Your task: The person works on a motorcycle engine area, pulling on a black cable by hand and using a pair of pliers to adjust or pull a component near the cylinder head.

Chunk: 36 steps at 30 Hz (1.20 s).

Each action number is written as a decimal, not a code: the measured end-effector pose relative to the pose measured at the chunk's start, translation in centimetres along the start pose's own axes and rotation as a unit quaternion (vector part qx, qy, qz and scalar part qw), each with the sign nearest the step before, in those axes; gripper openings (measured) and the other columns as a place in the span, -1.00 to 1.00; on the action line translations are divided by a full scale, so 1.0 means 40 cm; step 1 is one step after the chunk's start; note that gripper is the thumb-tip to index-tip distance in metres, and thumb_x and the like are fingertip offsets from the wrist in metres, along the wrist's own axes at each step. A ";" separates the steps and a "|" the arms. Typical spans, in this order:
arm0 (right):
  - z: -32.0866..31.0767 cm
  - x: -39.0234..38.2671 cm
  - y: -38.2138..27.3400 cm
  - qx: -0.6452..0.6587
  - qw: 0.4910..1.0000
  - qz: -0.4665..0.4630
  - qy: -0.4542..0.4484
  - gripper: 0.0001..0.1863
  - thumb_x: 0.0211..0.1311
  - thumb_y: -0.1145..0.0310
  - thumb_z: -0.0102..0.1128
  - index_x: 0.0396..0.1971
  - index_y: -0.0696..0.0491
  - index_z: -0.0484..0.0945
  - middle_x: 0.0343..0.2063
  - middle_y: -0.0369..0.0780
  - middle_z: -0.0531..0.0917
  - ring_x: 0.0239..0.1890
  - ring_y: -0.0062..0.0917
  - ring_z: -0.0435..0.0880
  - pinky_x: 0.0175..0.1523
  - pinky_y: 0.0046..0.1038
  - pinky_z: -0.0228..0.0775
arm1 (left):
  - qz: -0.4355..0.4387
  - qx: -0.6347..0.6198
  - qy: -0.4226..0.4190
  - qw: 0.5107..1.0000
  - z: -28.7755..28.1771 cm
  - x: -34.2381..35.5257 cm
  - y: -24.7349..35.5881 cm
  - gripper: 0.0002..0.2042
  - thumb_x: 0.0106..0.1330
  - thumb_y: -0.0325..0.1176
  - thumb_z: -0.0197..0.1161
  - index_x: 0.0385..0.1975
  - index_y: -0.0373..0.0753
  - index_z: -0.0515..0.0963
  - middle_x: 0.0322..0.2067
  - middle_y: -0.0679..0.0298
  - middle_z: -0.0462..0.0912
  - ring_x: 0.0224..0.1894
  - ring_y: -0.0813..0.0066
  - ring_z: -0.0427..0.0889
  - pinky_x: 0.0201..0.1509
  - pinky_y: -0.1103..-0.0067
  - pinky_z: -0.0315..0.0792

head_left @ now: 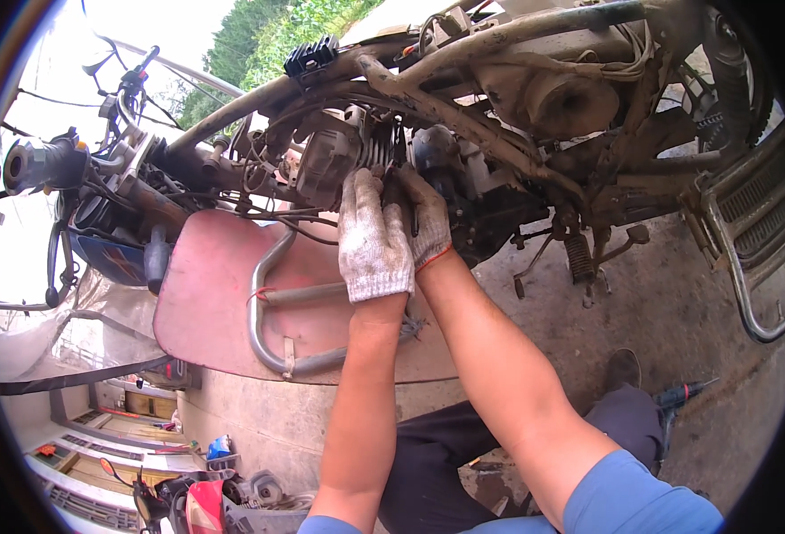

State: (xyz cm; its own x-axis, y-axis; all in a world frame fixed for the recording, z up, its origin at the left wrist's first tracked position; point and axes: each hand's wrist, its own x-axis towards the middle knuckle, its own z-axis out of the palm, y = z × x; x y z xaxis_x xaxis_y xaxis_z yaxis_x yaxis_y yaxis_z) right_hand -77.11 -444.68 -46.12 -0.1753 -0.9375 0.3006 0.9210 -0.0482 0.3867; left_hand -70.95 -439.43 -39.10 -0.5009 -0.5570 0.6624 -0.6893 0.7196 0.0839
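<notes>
Watching remotely, I see a pink board [198,276] left of my left hand [373,238], whose gloved fingers lie straight and close together. Just beyond their tips sits the finned engine cylinder [378,142], its long axis seemingly crosswise, head end leftward. My right hand [430,218] curls inward alongside, probably for tight access; I cannot tell what either grips.
</notes>
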 end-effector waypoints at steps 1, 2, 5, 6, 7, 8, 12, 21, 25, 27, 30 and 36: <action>-0.003 -0.003 -0.009 0.002 1.000 0.005 -0.016 -0.68 0.46 0.23 0.06 -0.12 0.18 0.62 -0.19 -0.14 0.72 -0.11 -0.37 0.69 0.15 -0.34 0.52 | -0.001 0.012 0.002 1.000 0.005 -0.004 -0.002 -0.46 0.36 -0.51 0.19 0.36 -0.35 0.33 0.24 -0.03 0.50 0.29 0.09 0.50 0.38 0.31 0.35; -0.006 -0.005 -0.015 0.004 0.999 0.010 -0.031 -0.68 0.46 0.23 0.06 -0.13 0.18 0.63 -0.20 -0.14 0.72 -0.11 -0.37 0.69 0.15 -0.33 0.52 | -0.001 0.011 0.002 1.000 0.005 -0.005 0.000 -0.46 0.36 -0.51 0.19 0.36 -0.35 0.33 0.24 -0.03 0.50 0.29 0.09 0.50 0.38 0.31 0.35; 0.019 -0.006 -0.009 -0.055 0.998 -0.005 -0.040 -0.66 0.43 0.29 0.01 -0.08 0.25 0.62 -0.16 -0.07 0.73 -0.06 -0.32 0.71 0.19 -0.33 0.51 | -0.053 -0.042 -0.009 0.998 -0.006 0.012 -0.027 -0.48 0.36 -0.47 0.19 0.33 -0.34 0.35 0.20 -0.07 0.50 0.22 0.01 0.52 0.31 0.29 0.40; 0.032 -0.007 -0.006 -0.106 0.993 -0.019 -0.053 -0.65 0.42 0.32 0.00 -0.05 0.28 0.61 -0.14 -0.04 0.74 -0.04 -0.30 0.71 0.20 -0.33 0.51 | -0.085 -0.081 -0.005 0.993 -0.020 0.021 -0.039 -0.47 0.39 -0.45 0.19 0.37 -0.32 0.33 0.17 -0.03 0.56 0.19 0.10 0.57 0.29 0.35 0.43; 0.073 -0.019 0.009 -0.006 0.998 0.052 -0.048 -0.62 0.41 0.35 -0.02 0.00 0.31 0.58 -0.11 -0.01 0.73 0.00 -0.26 0.71 0.21 -0.32 0.51 | -0.133 -0.153 0.004 0.979 -0.038 0.028 -0.070 -0.47 0.40 -0.43 0.18 0.38 -0.32 0.33 0.15 -0.01 0.59 0.16 0.16 0.60 0.27 0.39 0.44; 0.081 0.003 0.016 -0.004 0.998 0.062 0.003 -0.62 0.41 0.34 -0.03 0.04 0.28 0.56 -0.10 -0.04 0.73 0.01 -0.25 0.71 0.21 -0.29 0.52 | -0.176 -0.232 0.011 0.957 -0.037 0.045 -0.093 -0.47 0.42 -0.42 0.17 0.40 -0.32 0.32 0.12 0.01 0.61 0.13 0.23 0.62 0.25 0.42 0.45; 0.102 0.030 0.041 0.012 0.997 0.068 0.017 -0.66 0.43 0.34 -0.04 0.03 0.21 0.57 -0.10 -0.07 0.73 -0.01 -0.27 0.70 0.18 -0.26 0.53 | -0.179 -0.234 0.023 0.955 -0.065 0.087 -0.100 -0.50 0.46 -0.41 0.17 0.38 -0.39 0.35 0.18 0.03 0.59 0.10 0.43 0.61 0.19 0.52 0.48; 0.192 0.077 0.086 0.075 0.996 0.040 0.035 -0.76 0.42 0.35 0.04 -0.12 0.15 0.61 -0.26 -0.13 0.73 -0.16 -0.33 0.71 0.09 -0.30 0.57 | -0.166 -0.121 0.025 0.978 -0.098 0.174 -0.087 -0.54 0.48 -0.39 0.22 0.33 -0.40 0.41 0.18 0.06 0.62 0.17 0.43 0.59 0.28 0.52 0.43; 0.148 0.041 0.079 0.024 0.998 -0.003 0.065 -0.73 0.43 0.30 -0.05 -0.17 0.13 0.60 -0.28 -0.12 0.72 -0.17 -0.30 0.69 0.08 -0.27 0.53 | -0.077 0.003 0.052 0.996 -0.059 0.089 -0.046 -0.56 0.40 -0.44 0.21 0.28 -0.34 0.48 0.14 0.09 0.66 0.13 0.39 0.65 0.24 0.48 0.47; 0.111 0.021 0.054 -0.011 0.999 -0.002 0.046 -0.71 0.44 0.29 -0.06 -0.15 0.14 0.61 -0.27 -0.10 0.72 -0.19 -0.28 0.69 0.08 -0.26 0.53 | -0.127 -0.052 0.054 0.989 -0.039 0.052 -0.012 -0.57 0.40 -0.45 0.19 0.26 -0.36 0.47 0.10 0.07 0.67 0.13 0.29 0.65 0.26 0.44 0.46; 0.038 -0.010 0.001 -0.032 0.999 0.024 -0.004 -0.66 0.48 0.23 -0.04 -0.13 0.19 0.61 -0.26 -0.09 0.73 -0.20 -0.28 0.70 0.04 -0.28 0.55 | -0.049 -0.023 0.020 0.998 -0.018 -0.014 -0.005 -0.54 0.37 -0.49 0.19 0.27 -0.37 0.44 0.13 -0.01 0.61 0.21 0.13 0.58 0.34 0.37 0.40; 0.024 -0.019 0.011 -0.020 0.999 0.018 -0.026 -0.64 0.41 0.27 -0.02 -0.12 0.25 0.61 -0.19 -0.06 0.73 -0.14 -0.30 0.72 0.10 -0.31 0.56 | -0.082 -0.079 -0.002 0.994 -0.021 -0.025 -0.018 -0.48 0.37 -0.51 0.18 0.36 -0.36 0.35 0.20 0.02 0.55 0.28 0.11 0.51 0.40 0.35 0.32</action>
State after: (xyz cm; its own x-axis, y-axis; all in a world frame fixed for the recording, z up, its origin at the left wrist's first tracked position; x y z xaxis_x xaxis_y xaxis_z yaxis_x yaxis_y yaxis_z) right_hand -76.89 -443.66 -45.32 -0.1586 -0.9197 0.3591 0.9400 -0.0294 0.3400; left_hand -69.53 -439.04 -39.20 -0.3919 -0.6735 0.6267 -0.6709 0.6754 0.3063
